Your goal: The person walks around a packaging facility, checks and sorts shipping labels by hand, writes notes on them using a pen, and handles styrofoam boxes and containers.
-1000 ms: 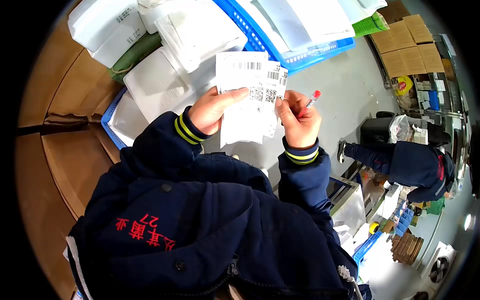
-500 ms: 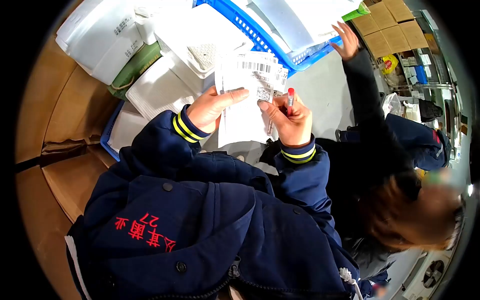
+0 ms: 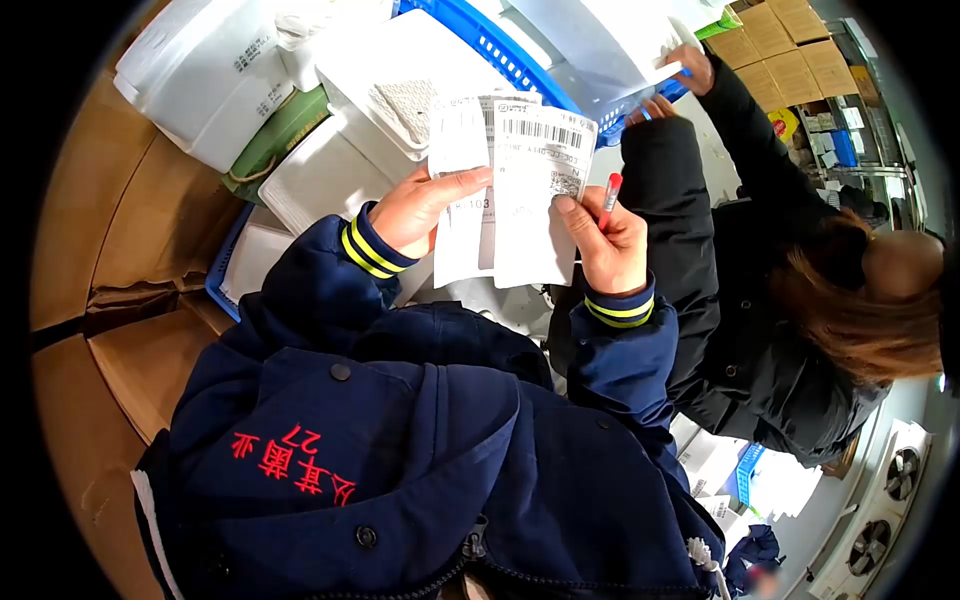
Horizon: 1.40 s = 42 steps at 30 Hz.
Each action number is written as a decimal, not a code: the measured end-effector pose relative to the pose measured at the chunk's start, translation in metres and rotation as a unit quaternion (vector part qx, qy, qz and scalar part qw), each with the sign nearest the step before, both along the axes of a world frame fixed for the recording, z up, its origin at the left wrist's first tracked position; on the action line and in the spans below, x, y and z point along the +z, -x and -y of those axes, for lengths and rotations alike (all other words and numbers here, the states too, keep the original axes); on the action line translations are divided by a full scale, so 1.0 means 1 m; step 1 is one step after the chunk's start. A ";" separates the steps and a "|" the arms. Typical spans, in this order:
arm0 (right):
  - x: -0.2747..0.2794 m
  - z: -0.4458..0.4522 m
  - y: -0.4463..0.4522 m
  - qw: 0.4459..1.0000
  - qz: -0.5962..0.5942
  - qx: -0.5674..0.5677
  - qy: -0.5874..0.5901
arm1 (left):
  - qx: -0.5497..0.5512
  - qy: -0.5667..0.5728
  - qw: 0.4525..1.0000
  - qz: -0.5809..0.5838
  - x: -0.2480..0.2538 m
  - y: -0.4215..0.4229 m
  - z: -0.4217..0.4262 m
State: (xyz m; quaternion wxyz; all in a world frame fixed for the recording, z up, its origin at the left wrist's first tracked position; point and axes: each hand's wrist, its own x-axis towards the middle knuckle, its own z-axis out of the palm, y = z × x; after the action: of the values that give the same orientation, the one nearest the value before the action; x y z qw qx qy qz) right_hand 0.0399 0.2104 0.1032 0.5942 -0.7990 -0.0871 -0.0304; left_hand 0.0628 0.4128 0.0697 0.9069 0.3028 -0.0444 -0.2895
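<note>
My left hand [image 3: 422,208] grips printed shipping labels [image 3: 461,235] by their left edge, thumb on top. My right hand [image 3: 606,240] pinches another shipping label [image 3: 533,232], whose barcode and square code face up, between thumb and fingers. A pen with a red cap [image 3: 609,197] is also tucked in the right hand, pointing up between the fingers. The labels overlap near the middle, the right one lying over part of the left ones. Beneath and behind the papers is a white foam box [image 3: 430,50] with a textured patch.
At the top stands a blue plastic basket [image 3: 490,45] holding white containers. A co-worker in a black jacket [image 3: 745,330] reaches into it from the right. White foam boxes [image 3: 200,75], a green box [image 3: 275,145] and brown cardboard [image 3: 150,360] lie left.
My right hand has moved slightly right, spreading its label apart from the left ones. The co-worker has leaned in closer, and both their hands are now at the basket.
</note>
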 end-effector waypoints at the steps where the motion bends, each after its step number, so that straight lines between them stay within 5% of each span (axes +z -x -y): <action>1: 0.002 0.002 0.002 1.000 -0.020 -0.002 0.013 | 0.016 -0.007 1.000 0.012 0.000 0.001 0.001; 23: 0.006 0.033 0.019 0.993 0.041 -0.109 -0.034 | 0.026 -0.023 0.999 0.000 -0.002 0.014 0.006; 31: -0.004 0.043 0.011 0.963 0.137 -0.202 0.113 | 0.011 -0.015 1.000 0.012 0.005 0.014 0.004; 35: -0.002 0.014 0.022 0.993 0.040 -0.101 -0.037 | 0.001 -0.001 1.000 0.018 0.003 0.017 0.013; 42: -0.022 0.007 0.018 0.985 0.116 -0.126 0.029 | 0.002 0.002 1.000 0.001 0.001 0.019 0.023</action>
State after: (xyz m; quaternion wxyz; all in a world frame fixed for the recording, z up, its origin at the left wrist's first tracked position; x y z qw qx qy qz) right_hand 0.0220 0.2036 0.0815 0.5482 -0.8114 -0.0550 -0.1951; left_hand 0.0437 0.3895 0.0712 0.9081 0.3014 -0.0455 -0.2872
